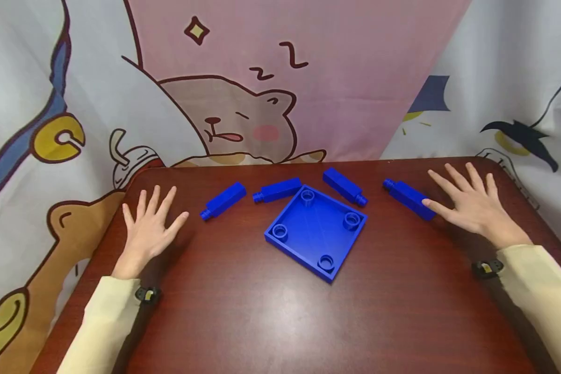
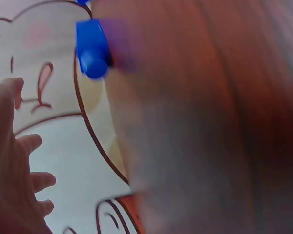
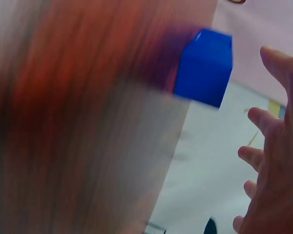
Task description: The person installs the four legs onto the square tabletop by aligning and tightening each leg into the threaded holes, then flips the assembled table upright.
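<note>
My left hand [image 1: 149, 223], fingers spread and holding nothing, is over the table's left side. The nearest thing to it is a blue square peg with a threaded end [image 1: 224, 200]. On the right, my right hand [image 1: 477, 205] is spread too; its thumb overlaps the near end of another blue threaded peg [image 1: 409, 198] in the head view. That peg looms as a blue block [image 3: 204, 68] in the right wrist view. Between the hands lies a blue square tray-like plate [image 1: 308, 228] with a round socket at each corner. Two more pegs, one left [image 1: 278, 190] and one right [image 1: 343, 184], lie behind it.
The dark red-brown wooden table [image 1: 243, 311] has rounded back corners. A cloth curtain [image 1: 346, 78] printed with cartoon bears hangs right behind it and along both sides. Each wrist wears a small dark strap device, left [image 1: 148, 295] and right [image 1: 488, 268].
</note>
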{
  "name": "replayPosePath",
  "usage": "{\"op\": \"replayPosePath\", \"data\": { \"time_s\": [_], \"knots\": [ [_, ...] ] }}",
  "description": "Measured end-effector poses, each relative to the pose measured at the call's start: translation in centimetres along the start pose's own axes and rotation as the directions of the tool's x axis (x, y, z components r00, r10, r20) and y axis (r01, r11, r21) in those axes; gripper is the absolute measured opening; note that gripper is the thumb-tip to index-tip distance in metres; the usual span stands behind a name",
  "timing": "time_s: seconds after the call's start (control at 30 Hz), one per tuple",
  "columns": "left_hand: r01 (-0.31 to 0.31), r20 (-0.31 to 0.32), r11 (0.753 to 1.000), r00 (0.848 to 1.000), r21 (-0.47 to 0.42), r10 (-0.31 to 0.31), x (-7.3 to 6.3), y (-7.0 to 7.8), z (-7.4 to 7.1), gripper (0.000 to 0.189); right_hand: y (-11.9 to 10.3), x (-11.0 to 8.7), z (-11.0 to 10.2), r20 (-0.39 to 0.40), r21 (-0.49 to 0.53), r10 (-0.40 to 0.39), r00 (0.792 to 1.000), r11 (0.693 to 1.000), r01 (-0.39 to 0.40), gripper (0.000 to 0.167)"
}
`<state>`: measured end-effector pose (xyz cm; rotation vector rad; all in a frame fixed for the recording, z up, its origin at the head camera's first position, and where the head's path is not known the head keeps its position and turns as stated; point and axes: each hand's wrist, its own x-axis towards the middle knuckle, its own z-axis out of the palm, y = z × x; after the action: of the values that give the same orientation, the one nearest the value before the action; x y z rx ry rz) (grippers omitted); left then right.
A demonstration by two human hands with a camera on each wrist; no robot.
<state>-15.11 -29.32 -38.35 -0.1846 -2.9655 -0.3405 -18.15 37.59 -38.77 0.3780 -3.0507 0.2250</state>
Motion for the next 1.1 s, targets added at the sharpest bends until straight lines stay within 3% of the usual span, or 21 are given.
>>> {"op": "replayPosePath", "data": {
  "time_s": [0.3,0.4,0.53,0.73,0.93,1.0,1.1],
  "knots": [
    [-0.140,-0.090,0.982,0.987,-0.125,0.130,1.4,5.1,0.8,0.066,-3.7,0.4,0.2,-0.129,0.142,-0.127,0.984,0.979,0.145,0.062],
    [-0.217,-0.131,0.957,0.972,-0.191,0.194,1.9,7.2,1.5,0.059,-4.9,0.5,0.3,-0.143,0.170,-0.155,0.978,0.969,0.179,0.058],
    [-0.308,-0.152,0.904,0.950,-0.295,0.274,2.5,10.1,2.5,0.050,-5.7,0.6,0.5,-0.145,0.200,-0.182,0.973,0.957,0.209,0.054],
    [-0.320,-0.037,0.822,0.938,-0.472,0.344,3.4,13.6,4.0,0.044,-5.9,0.5,0.9,-0.145,0.219,-0.186,0.972,0.952,0.215,0.049],
    [-0.274,0.073,0.725,0.911,-0.632,0.407,4.5,15.8,5.8,0.040,-4.8,0.5,1.7,-0.163,0.243,-0.182,0.970,0.945,0.218,0.043],
    [-0.266,0.088,0.710,0.904,-0.652,0.419,4.8,16.3,6.4,0.038,-4.3,0.5,1.8,-0.169,0.256,-0.177,0.970,0.942,0.216,0.043],
    [-0.273,0.091,0.710,0.899,-0.649,0.429,5.1,16.7,6.9,0.037,-3.6,0.5,1.9,-0.185,0.286,-0.182,0.966,0.930,0.230,0.043]
  ]
}}
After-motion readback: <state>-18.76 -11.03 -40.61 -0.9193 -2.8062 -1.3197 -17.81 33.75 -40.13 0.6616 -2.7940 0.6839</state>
